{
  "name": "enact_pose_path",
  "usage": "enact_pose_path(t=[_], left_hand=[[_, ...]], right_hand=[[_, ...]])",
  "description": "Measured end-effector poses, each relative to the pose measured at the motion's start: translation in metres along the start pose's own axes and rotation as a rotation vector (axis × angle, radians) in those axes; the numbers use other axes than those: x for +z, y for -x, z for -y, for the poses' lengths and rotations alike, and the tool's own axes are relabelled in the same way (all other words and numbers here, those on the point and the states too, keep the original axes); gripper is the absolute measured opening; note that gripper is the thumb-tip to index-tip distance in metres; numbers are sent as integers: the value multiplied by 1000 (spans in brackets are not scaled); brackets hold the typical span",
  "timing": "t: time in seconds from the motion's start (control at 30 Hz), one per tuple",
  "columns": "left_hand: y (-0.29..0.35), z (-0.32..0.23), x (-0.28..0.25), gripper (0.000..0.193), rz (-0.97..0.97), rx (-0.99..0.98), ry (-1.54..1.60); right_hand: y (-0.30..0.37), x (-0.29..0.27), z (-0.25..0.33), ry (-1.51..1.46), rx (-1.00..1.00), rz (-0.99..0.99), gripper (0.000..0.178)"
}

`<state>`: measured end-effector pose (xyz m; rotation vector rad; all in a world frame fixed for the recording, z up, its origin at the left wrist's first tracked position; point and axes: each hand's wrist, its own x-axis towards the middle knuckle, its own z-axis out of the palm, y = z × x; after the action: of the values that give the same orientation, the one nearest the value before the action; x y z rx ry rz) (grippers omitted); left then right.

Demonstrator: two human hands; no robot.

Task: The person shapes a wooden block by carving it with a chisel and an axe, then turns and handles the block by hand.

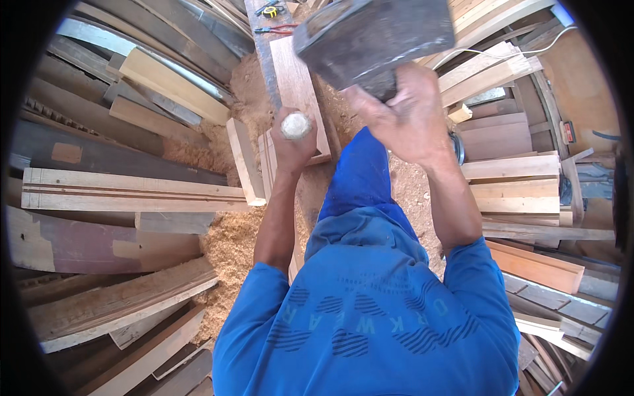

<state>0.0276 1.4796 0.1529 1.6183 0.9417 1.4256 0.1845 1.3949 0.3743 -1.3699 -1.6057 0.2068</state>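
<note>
from afar i'm watching the left hand [285, 153] clasping a round-ended handle [296, 125] over the pale board [291, 66], seemingly steadying it, the right hand [413, 119] firmly gripping a block-headed mallet [376, 39] to the board's right.

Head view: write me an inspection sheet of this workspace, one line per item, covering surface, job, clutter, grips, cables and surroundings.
Surface: narrow bench with a pale board on it.
Job's things: mallet raised over the bench, blurred; a tool below it, only its round pale end clear.
Clutter: pliers and tape measure at the bench's far end; sawdust on the floor to the left.
Grips: left grip closed around the tool; right grip closed on the mallet's handle.
Cables: one thin white cable, upper right.
Surroundings: timber piled on both sides.
</note>
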Motion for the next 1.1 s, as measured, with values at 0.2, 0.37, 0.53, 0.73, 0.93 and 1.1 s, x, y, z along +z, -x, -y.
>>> enact_pose_path(t=[0.2,0.37,0.53,0.73,0.93,1.1], left_hand=[[-6,17,4,20,36,37,-31],[-2,9,9,18,40,38,-50],[2,0,8,17,59,133,-109],[-1,6,9,19,66,-2,-9],[-4,1,10,20,35,-14,-12],[-4,-19,19,23,102,-36,-109]], right_hand=[[9,-12,-1,-122,46,-33,23],[12,-16,-2,-144,20,-42,19],[14,-21,-2,-129,-5,-29,17],[16,-21,0,-162,4,-69,17],[18,-21,0,-143,3,-47,16],[17,-19,4,-156,16,-88,14]])
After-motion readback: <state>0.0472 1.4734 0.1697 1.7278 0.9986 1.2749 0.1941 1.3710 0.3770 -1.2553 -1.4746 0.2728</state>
